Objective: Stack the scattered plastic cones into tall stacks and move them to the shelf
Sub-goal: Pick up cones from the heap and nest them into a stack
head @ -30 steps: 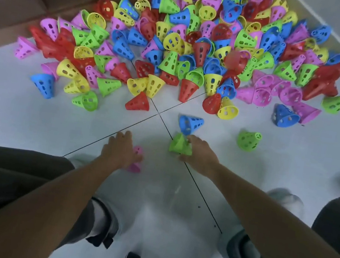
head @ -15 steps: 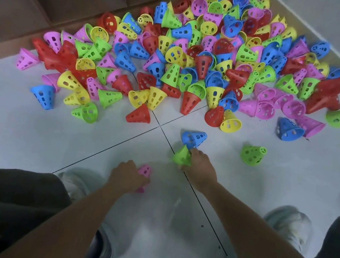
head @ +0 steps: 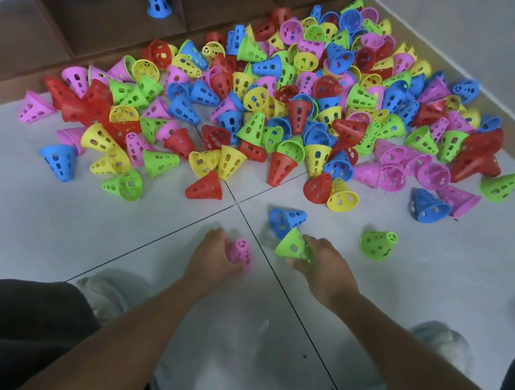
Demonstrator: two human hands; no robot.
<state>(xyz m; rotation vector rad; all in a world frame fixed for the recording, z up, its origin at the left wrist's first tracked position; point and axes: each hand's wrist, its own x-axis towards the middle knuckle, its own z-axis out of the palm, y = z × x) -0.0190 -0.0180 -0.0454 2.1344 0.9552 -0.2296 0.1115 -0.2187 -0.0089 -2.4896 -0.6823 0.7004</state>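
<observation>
While both arms reach forward over the floor, each hand holds one cone.
Left hand: the left hand [head: 213, 260] has its fingers curled round a pink cone [head: 240, 251], narrow end up, just above the floor.
Right hand: the right hand [head: 325, 268] grips a green cone [head: 292, 245] at its wide rim; the tip points away and to the upper left.
Cone shape: smooth, glossy plastic, a cut-off cone, open at the wide end, with oval holes through the wall.
Near cones: a blue cone [head: 285, 220] lies on its side just beyond the green one, touching or almost touching it; another green cone [head: 376, 244] lies alone to the right, apart from the hand.
Pile: the cone pile [head: 295, 113] holds many red, yellow, green, blue and pink cones, too many to count, spread from the shelf to the wall.
Shelf: the dark brown wooden shelf [head: 109, 15] has three cones in view, one blue upright, one green leaning beside it, one red in the next compartment.
Floor: the floor [head: 43, 229] is of pale, shiny tiles with thin dark joints.
Person: two blurred light shoes, dark trousers at both sides.
</observation>
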